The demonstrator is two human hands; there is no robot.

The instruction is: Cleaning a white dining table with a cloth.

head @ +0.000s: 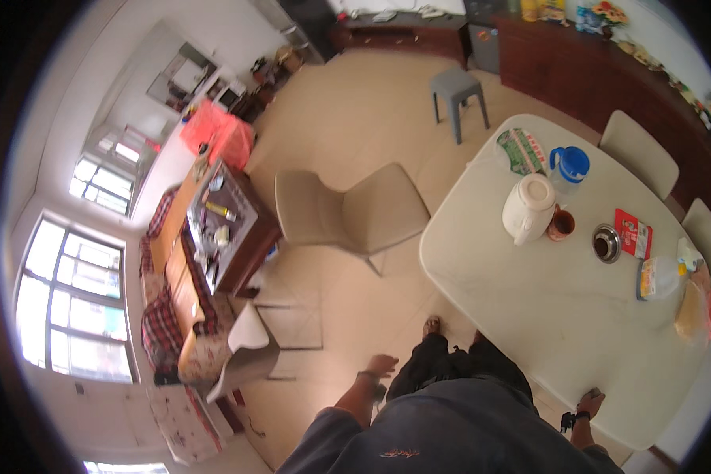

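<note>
My left hand [383, 365] hangs beside my left thigh, over the tiled floor, with nothing seen in it and its fingers loosely apart. At the near edge of the pale dining table [509, 308] is my right hand [590, 403], wearing a black wrist strap. A small dark patch shows at its fingertips; whether that is a held thing is too blurred to tell. Farther along the tabletop stand a white thermos jug [524, 213], a reddish-brown cup [561, 225], a blue-lidded pitcher [570, 166] and a steel bowl [605, 244] with dark contents.
A beige chair [373, 207] stands at the table's left corner, a grey plastic stool [457, 95] beyond it. Two chairs [640, 154] line the far side. Left are a cluttered coffee table [243, 201], a wooden sofa [183, 290] and another chair [252, 349].
</note>
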